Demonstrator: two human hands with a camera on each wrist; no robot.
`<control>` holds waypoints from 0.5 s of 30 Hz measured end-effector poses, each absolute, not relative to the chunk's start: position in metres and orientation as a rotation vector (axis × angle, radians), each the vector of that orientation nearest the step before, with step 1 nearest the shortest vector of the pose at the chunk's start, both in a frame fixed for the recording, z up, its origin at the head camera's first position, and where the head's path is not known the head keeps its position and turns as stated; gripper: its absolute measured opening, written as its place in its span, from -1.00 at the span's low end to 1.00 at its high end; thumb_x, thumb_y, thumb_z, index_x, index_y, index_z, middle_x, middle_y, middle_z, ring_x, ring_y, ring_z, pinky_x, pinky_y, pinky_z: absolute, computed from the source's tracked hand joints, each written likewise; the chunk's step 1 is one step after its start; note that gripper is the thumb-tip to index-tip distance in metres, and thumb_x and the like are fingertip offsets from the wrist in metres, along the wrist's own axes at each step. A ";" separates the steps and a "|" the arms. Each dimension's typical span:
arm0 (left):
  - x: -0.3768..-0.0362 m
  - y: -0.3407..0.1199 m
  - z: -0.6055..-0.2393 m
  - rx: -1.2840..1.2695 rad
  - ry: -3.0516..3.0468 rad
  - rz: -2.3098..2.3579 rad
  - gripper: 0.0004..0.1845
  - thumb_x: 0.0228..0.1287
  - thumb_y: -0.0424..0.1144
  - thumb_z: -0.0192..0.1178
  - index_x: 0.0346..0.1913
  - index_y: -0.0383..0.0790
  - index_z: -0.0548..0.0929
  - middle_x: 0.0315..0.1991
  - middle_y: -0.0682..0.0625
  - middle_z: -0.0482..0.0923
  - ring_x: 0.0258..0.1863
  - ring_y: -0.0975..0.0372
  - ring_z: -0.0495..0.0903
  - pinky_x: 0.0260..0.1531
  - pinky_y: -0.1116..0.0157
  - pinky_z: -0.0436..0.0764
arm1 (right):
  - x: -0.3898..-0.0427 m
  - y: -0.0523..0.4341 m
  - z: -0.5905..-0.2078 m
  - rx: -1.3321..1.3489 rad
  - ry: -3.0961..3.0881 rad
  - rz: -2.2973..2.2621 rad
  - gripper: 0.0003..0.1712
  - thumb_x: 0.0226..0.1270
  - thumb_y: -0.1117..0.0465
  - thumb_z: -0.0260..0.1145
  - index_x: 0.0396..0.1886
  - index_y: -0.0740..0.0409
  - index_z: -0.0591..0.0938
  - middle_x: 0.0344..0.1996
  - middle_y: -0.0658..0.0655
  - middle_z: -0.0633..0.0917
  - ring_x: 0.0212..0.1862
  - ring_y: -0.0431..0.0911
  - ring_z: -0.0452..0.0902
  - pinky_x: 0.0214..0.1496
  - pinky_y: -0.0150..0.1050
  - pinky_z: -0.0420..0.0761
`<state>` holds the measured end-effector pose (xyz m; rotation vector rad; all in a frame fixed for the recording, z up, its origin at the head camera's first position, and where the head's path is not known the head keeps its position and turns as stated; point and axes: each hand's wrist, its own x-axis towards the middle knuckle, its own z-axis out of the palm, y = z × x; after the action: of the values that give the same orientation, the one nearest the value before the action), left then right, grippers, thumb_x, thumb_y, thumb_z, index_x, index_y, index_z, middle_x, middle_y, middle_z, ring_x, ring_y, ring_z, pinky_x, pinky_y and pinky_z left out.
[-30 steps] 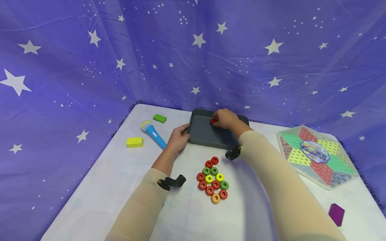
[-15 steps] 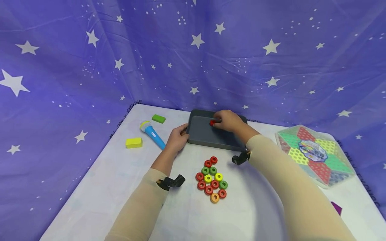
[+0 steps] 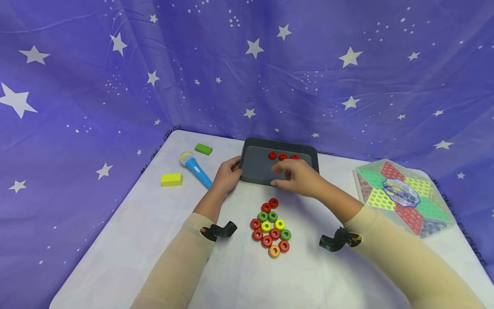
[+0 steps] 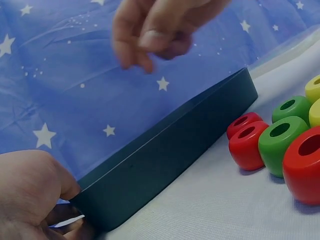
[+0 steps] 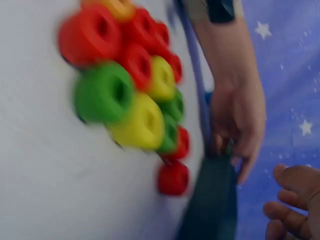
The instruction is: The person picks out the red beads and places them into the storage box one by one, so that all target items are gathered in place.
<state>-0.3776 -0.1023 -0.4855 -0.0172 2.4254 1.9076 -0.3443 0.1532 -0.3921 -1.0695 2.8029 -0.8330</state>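
My left hand grips the left edge of a dark grey tray; in the left wrist view its thumb lies on the rim at the near corner. Three red ring-shaped beads stand in a row along the tray's far side, the rightmost partly covered. My right hand hovers over the tray's front right part, fingers apart and bent, holding nothing. On the table in front of the tray lies a cluster of red beads, green beads, yellow beads and one orange bead.
Left of the tray lie a blue toy microphone, a yellow block and a green block. A hexagonal board with coloured triangles lies at the right. A purple starry cloth hangs behind the white table.
My right hand has let go of a red bead in the tray and drawn back toward the front, uncovering the row of red beads. The left hand has kept its place at the tray.
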 end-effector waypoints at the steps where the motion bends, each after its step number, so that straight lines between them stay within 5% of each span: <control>1: -0.378 -0.102 -0.486 -0.021 2.427 1.905 -0.41 0.40 -0.39 0.06 0.48 -0.14 0.42 0.38 -0.05 0.48 0.31 0.15 0.50 0.33 0.16 0.46 | -0.339 0.154 -0.396 -1.060 2.797 -0.821 -0.62 0.24 0.08 0.51 0.01 0.12 0.74 -0.20 0.01 0.77 -0.34 -0.18 0.55 -0.28 -0.24 0.61; 8: -0.379 -0.102 -0.487 -0.021 2.406 1.919 -0.41 0.40 -0.41 0.06 0.49 -0.16 0.40 0.39 -0.08 0.47 0.32 0.13 0.49 0.35 0.15 0.45 | -0.314 0.156 -0.431 -0.918 2.774 -0.704 -0.66 0.22 0.11 0.51 -0.03 0.09 0.74 -0.37 -0.17 0.71 -0.36 -0.22 0.53 -0.26 -0.26 0.57; 15: -0.379 -0.102 -0.486 -0.009 2.402 1.932 -0.41 0.39 -0.41 0.06 0.48 -0.18 0.42 0.38 -0.11 0.47 0.31 0.12 0.50 0.33 0.15 0.47 | -0.310 0.154 -0.456 -0.958 2.847 -0.585 -0.64 0.19 0.11 0.49 0.00 0.02 0.74 -0.29 -0.13 0.71 -0.25 -0.22 0.56 -0.07 -0.17 0.62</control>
<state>-0.3787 -0.1018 -0.4858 -0.0090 2.4025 1.9321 -0.3101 0.1540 -0.4563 -0.9578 2.8467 -0.5853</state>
